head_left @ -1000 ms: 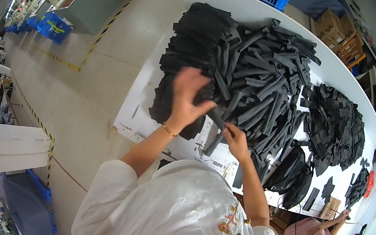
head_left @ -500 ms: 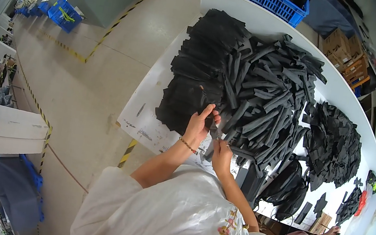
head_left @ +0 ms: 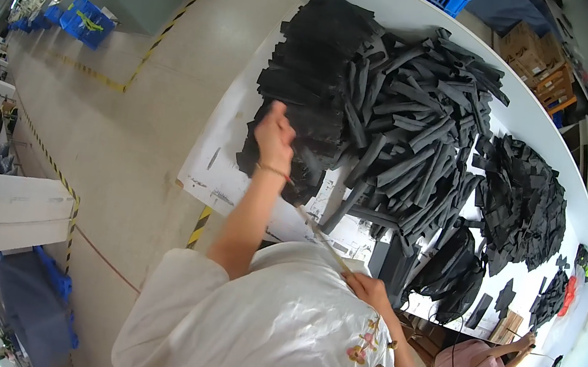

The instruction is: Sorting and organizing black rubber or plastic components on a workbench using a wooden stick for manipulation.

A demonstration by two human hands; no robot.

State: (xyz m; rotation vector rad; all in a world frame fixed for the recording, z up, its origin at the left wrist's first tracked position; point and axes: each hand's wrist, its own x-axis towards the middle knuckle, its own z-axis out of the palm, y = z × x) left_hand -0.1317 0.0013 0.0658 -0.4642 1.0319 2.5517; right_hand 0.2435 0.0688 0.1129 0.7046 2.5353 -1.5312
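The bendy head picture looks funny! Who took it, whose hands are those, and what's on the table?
There's no robot: these are a person's own bare hands. A camera on their head looks down, and its very wide lens bends straight edges. On the white table lie a flat dark pile, a jumble of dark strips and another dark heap. The left hand is over the flat pile; I can't tell if it holds anything. The right hand seems to hold a thin pale stick.

Left hand (head_left: 275, 139) over layered black pieces (head_left: 310, 72) along the table's (head_left: 209, 163) left edge, right hand (head_left: 369, 290) gripping a thin tan stick (head_left: 323, 240) by the near edge, loose dark strips (head_left: 422, 142) mid-table
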